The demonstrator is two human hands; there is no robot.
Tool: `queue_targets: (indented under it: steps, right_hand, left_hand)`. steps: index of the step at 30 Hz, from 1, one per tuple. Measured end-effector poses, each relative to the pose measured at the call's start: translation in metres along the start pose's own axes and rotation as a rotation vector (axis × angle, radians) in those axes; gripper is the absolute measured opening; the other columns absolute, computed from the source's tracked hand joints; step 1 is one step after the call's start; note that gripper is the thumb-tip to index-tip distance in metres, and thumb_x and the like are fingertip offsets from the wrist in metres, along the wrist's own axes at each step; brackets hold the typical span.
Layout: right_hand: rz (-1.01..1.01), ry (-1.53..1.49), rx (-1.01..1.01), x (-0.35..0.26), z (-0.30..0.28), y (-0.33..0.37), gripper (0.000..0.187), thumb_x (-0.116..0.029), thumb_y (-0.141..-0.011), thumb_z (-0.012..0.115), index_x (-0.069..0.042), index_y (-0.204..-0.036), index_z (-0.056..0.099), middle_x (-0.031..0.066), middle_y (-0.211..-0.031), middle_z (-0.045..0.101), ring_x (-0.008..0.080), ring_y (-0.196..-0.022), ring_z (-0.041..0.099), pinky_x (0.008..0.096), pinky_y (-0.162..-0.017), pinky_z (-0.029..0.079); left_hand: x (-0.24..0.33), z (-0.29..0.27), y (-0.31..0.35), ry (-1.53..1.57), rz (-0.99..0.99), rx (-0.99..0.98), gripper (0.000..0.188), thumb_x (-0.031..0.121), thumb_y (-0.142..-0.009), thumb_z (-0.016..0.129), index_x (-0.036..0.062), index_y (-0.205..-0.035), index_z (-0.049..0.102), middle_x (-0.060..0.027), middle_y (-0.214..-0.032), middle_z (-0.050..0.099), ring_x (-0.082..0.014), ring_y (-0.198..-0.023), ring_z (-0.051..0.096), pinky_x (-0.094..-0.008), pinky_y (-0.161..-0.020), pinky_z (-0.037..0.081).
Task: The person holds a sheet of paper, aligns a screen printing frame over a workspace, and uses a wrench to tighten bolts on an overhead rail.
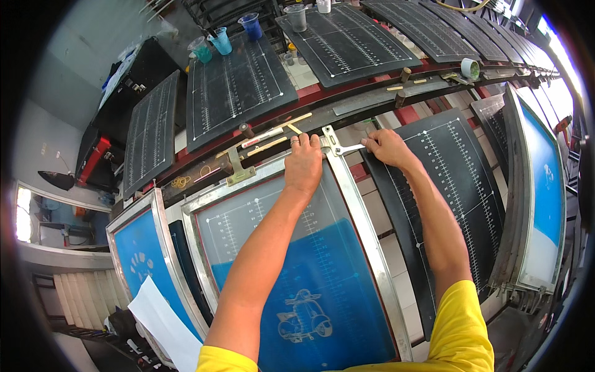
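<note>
A silk screen frame (362, 211) with aluminium edges lies in front of me, its mesh partly blue with a pale scooter image (305, 317). My left hand (304, 162) is closed over the far rail of this frame, fingers curled beside a metal clamp bracket (330, 133). In my right hand (387, 149) is a silver wrench (351, 149), gripped by its right end; its other end reaches the bracket, though the exact contact is too small to tell. A second clamp (238, 168) sits on the rail to the left.
Black printing boards (235, 93) with white ruler marks line the bench, another board (455, 186) lying right of the frame. Plastic cups of colour (251, 28) stand at the back. More blue screens stand at left (139, 239) and right (538, 167). White paper (162, 325) leans at lower left.
</note>
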State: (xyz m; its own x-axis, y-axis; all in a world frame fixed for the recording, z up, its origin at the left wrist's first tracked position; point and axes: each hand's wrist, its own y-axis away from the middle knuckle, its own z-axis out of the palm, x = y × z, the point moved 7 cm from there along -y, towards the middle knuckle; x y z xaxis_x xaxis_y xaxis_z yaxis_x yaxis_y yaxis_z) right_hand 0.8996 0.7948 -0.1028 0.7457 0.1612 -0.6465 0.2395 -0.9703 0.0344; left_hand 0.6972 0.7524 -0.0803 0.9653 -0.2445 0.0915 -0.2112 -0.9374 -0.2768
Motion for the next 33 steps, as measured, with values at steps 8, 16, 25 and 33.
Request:
queue_targets:
  steps: [8, 16, 25, 33]
  right_hand:
    - [0.135, -0.013, 0.191, -0.01, 0.007, 0.034, 0.035, -0.033, -0.093, 0.061, -0.002, -0.08, 0.069, 0.0241, -0.073, 0.064, 0.0456, -0.075, 0.062, 0.0519, -0.07, 0.048]
    - [0.23, -0.011, 0.285, -0.012, 0.017, 0.051, 0.039, -0.033, -0.094, 0.06, 0.0, -0.073, 0.065, 0.024, -0.07, 0.064, 0.0471, -0.072, 0.063, 0.0522, -0.067, 0.048]
    - [0.304, -0.014, 0.327, -0.016, 0.024, 0.063, 0.037, -0.034, -0.094, 0.059, -0.001, -0.079, 0.067, 0.0236, -0.077, 0.067, 0.0477, -0.078, 0.064, 0.0528, -0.071, 0.05]
    - [0.274, -0.028, 0.31, -0.011, 0.022, 0.061, 0.038, -0.034, -0.095, 0.059, -0.001, -0.079, 0.067, 0.0231, -0.074, 0.066, 0.0462, -0.075, 0.064, 0.0527, -0.069, 0.049]
  left_hand:
    - [0.0, -0.004, 0.001, 0.027, -0.016, -0.006, 0.032, 0.019, -0.086, 0.071, 0.0014, -0.109, 0.056, -0.0156, -0.108, 0.056, -0.0373, -0.112, 0.059, -0.043, -0.072, 0.062]
    - [-0.001, -0.002, 0.001, 0.026, -0.016, 0.001, 0.033, 0.02, -0.086, 0.071, 0.0018, -0.109, 0.056, -0.0158, -0.109, 0.056, -0.0382, -0.115, 0.058, -0.0426, -0.073, 0.062]
    - [0.001, -0.006, 0.001, -0.027, 0.014, 0.061, 0.036, 0.021, -0.082, 0.074, 0.0009, -0.105, 0.056, -0.0161, -0.11, 0.057, -0.0361, -0.119, 0.057, -0.0367, -0.071, 0.063]
    - [0.003, -0.002, -0.001, 0.041, -0.03, -0.037, 0.034, 0.021, -0.088, 0.07, 0.0017, -0.112, 0.057, -0.017, -0.112, 0.057, -0.0402, -0.119, 0.057, -0.0437, -0.079, 0.06]
